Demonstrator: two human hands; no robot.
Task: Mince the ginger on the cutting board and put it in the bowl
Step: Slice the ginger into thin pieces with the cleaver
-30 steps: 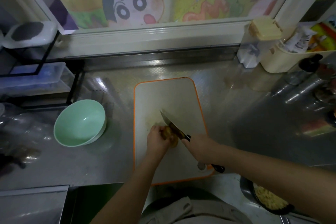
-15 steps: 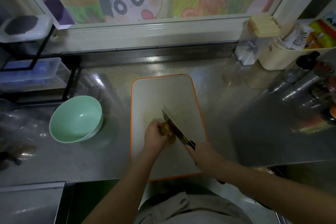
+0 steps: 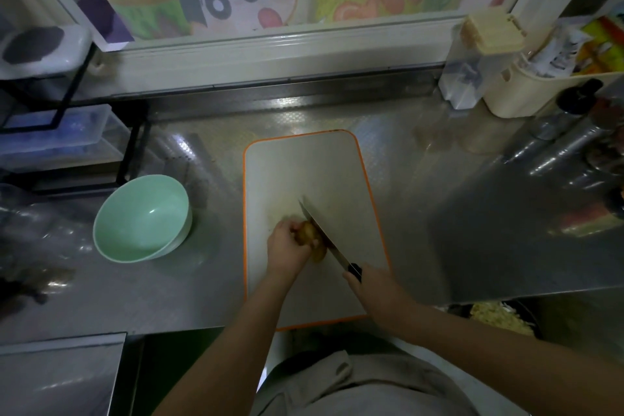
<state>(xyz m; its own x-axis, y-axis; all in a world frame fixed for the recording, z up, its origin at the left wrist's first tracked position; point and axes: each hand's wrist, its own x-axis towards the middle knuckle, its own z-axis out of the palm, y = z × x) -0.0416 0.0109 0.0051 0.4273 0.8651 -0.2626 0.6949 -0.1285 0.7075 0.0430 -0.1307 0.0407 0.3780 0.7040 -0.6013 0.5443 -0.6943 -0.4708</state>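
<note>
In the head view, the ginger [image 3: 309,235] lies on the near-left part of the orange-rimmed cutting board [image 3: 304,162], which sits on the steel bench [image 3: 189,294]. The left hand [image 3: 287,246] grips the root from its left side, fingers curled over it. The right hand [image 3: 374,287] is wrapped round the black handle of the kitchen knife [image 3: 326,236]. Its blade runs diagonally away from the person, against the ginger's right side. In the dim light it is hard to tell whether the edge has bitten in or only rests there.

The mint-green bowl [image 3: 141,213] stands empty on the bench, left of the board and apart from it. No minced pieces show, so the work looks early.

To slice well, the left fingertips should tuck behind the knuckles and the ginger should sit on its flattest face. Cuts should be thin and even before any crosswise chopping.
</note>
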